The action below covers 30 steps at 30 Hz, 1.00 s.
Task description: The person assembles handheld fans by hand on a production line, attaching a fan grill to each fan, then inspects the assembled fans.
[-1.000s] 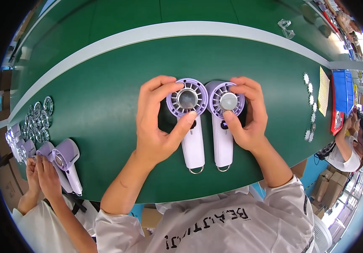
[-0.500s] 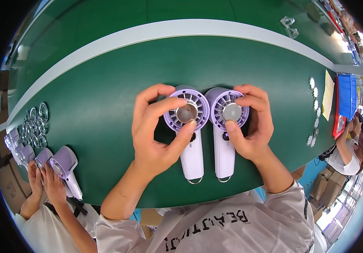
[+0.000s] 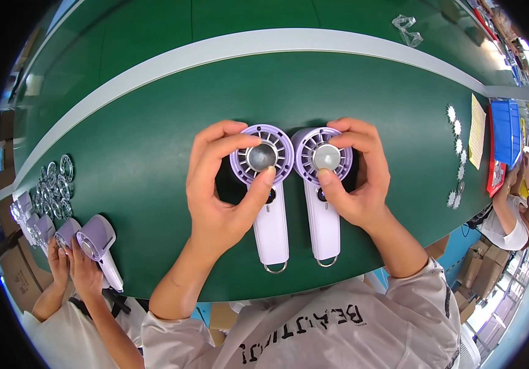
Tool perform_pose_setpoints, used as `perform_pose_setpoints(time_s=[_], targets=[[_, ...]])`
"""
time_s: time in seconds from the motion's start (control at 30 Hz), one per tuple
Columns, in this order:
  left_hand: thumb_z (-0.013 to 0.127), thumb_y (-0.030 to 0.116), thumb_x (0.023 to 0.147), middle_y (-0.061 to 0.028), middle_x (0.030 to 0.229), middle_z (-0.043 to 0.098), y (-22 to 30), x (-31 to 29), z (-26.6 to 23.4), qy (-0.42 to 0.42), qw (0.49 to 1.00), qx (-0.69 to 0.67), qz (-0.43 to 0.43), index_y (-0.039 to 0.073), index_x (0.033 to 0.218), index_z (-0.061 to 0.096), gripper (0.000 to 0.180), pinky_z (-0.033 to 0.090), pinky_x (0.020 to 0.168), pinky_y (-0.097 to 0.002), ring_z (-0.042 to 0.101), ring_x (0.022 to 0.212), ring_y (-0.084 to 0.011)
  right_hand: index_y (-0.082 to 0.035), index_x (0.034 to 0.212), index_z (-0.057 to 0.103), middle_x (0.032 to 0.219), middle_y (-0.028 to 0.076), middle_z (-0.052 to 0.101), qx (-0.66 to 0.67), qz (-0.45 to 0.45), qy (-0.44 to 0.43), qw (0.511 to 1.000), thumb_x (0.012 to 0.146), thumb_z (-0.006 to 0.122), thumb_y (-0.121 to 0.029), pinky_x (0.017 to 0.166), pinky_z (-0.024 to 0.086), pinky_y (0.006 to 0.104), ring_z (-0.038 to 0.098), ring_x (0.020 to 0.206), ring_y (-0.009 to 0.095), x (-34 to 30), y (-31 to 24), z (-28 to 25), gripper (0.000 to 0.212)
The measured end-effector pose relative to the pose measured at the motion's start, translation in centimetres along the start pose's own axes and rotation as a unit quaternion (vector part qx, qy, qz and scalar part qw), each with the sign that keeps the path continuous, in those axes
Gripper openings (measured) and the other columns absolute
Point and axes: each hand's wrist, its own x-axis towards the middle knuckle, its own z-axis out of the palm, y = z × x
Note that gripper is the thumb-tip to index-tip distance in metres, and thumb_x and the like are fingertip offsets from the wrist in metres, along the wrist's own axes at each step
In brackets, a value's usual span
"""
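Pinched narrow, the left hand [image 3: 220,187] holds the silver hub [image 3: 260,158] of a lilac fan [image 3: 270,230], the right hand [image 3: 364,184] likewise a second fan [image 3: 323,230]; both lie side by side on the green table [image 3: 153,160], rims partly covered by fingers. Leftward, a co-worker's hands [image 3: 78,267] are at other fans [image 3: 97,237], near clear rings [image 3: 54,189]; rightward are white toothed discs [image 3: 458,146], a yellow sheet [image 3: 476,132], a blue bin [image 3: 506,132]. Beyond the pale rail [image 3: 276,40] lies a clear wrapper [image 3: 407,31].

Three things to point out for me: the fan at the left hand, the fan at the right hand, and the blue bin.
Left-hand fan [image 3: 271,230]: head view, on its pale handle.
Right-hand fan [image 3: 323,230]: head view, on its pale handle.
Blue bin [image 3: 506,132]: head view, on its broad visible face.
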Motion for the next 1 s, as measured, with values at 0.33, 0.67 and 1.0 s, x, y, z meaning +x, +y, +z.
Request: perform_pose_setpoints(time_s=[0.33, 0.67, 1.0], targets=[[0.077, 0.007, 0.082, -0.0156, 0.123, 0.059, -0.48, 0.23, 0.13, -0.002, 1.000, 0.004, 0.018, 0.002, 0.114, 0.067, 0.034, 0.049, 0.095, -0.0369, 0.060, 0.111, -0.0266, -0.001, 0.113, 0.063, 0.122, 0.019, 0.061, 0.006, -0.008, 0.010, 1.000, 0.078, 0.077, -0.006, 0.094, 0.051, 0.0377, 0.063, 0.108, 0.029, 0.18, 0.28, 0.22, 0.039], [0.078, 0.008, 0.082, -0.0131, 0.123, 0.060, -0.79, 0.42, 0.09, -0.001, 1.000, 0.004, 0.022, 0.005, 0.113, 0.067, 0.033, 0.046, 0.100, -0.0377, 0.059, 0.115, -0.0262, -0.004, 0.114, 0.063, 0.122, 0.014, 0.062, 0.002, -0.011, 0.019, 1.000, 0.079, 0.077, -0.006, 0.089, 0.049, 0.0329, 0.062, 0.104, 0.023, 0.46, 0.43, 0.56, 0.037], [0.077, 0.008, 0.082, -0.0132, 0.123, 0.059, -0.76, 0.27, -0.02, -0.003, 0.999, 0.018, 0.026, 0.005, 0.113, 0.066, 0.033, 0.046, 0.100, -0.0373, 0.058, 0.116, -0.0266, -0.006, 0.115, 0.063, 0.123, 0.012, 0.062, 0.003, -0.004, 0.013, 1.000, 0.080, 0.077, -0.007, 0.088, 0.049, 0.0330, 0.061, 0.108, 0.023, 0.35, 0.41, 0.66, 0.038]])
